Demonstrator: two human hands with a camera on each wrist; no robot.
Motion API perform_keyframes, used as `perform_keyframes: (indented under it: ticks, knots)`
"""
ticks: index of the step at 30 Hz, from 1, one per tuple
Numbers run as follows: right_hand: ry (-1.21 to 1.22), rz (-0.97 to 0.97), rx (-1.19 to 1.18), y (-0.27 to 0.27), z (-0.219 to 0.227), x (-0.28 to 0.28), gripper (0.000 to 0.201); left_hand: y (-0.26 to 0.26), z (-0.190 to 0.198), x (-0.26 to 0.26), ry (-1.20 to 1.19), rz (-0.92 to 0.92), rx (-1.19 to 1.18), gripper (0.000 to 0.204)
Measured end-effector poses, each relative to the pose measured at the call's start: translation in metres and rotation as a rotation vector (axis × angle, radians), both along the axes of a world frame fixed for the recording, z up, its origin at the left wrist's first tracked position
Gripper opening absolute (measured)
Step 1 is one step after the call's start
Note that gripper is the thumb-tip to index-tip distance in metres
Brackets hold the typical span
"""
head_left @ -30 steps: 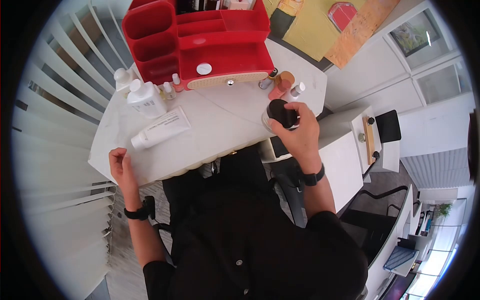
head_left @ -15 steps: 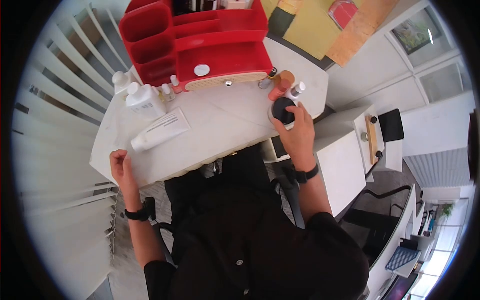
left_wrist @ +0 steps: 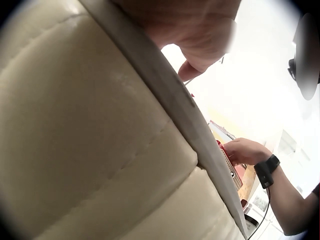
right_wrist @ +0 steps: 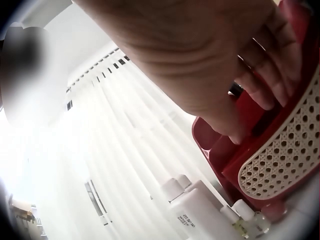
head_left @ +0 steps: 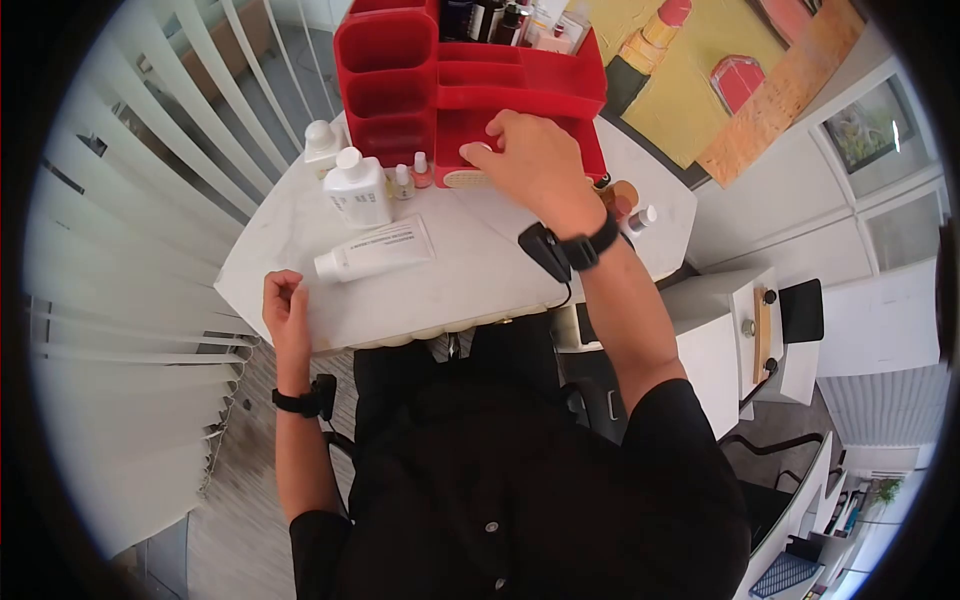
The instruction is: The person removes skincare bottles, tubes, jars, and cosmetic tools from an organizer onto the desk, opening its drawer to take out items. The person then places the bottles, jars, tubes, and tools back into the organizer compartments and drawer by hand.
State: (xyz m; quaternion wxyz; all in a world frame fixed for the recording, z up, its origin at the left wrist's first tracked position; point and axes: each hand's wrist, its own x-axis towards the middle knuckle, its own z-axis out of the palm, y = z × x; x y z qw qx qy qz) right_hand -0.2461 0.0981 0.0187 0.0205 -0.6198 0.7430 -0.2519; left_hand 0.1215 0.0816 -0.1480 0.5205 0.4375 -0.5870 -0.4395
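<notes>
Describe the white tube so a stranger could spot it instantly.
Find the red organizer on the white table. Between the large white bottle near it and the left hand is the tube. It lies flat, while the neighbouring bottles stand upright.

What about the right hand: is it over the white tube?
No, the right hand is over the open drawer of the red organizer.

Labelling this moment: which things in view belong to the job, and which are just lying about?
Job, it seems: right hand; open drawer under it; red organizer.
Lying about, apparently: white tube; large white bottle; small capped bottles.
</notes>
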Motion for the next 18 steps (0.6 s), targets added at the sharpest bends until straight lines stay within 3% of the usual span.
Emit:
perform_keyframes:
  ticks: [3, 6, 10, 12, 13, 15, 18]
  knots:
    - [0.150, 0.013, 0.168, -0.024, -0.005, -0.003, 0.044, 0.002, 0.002, 0.000, -0.003, -0.006, 0.021, 0.017]
    - [0.141, 0.066, 0.266, -0.035, -0.002, -0.006, 0.037, 0.001, 0.001, -0.001, -0.001, -0.015, 0.008, 0.016]
    - [0.139, 0.054, 0.224, -0.030, -0.004, -0.010, 0.036, 0.001, 0.001, -0.001, 0.006, -0.020, 0.003, 0.015]
    - [0.029, 0.105, -0.161, -0.009, 0.000, -0.013, 0.033, 0.000, 0.002, 0.000, -0.001, -0.024, 0.016, 0.015]
    - [0.027, 0.102, -0.148, 0.008, 0.005, -0.013, 0.033, 0.002, 0.002, 0.001, -0.012, -0.025, 0.029, 0.015]
    - [-0.249, 0.086, -0.352, 0.053, 0.020, -0.012, 0.028, 0.002, -0.001, 0.004, -0.010, -0.019, 0.032, 0.015]
    - [-0.325, -0.127, -0.280, 0.119, 0.028, -0.021, 0.029, 0.000, -0.003, 0.003, -0.007, -0.014, 0.028, 0.014]
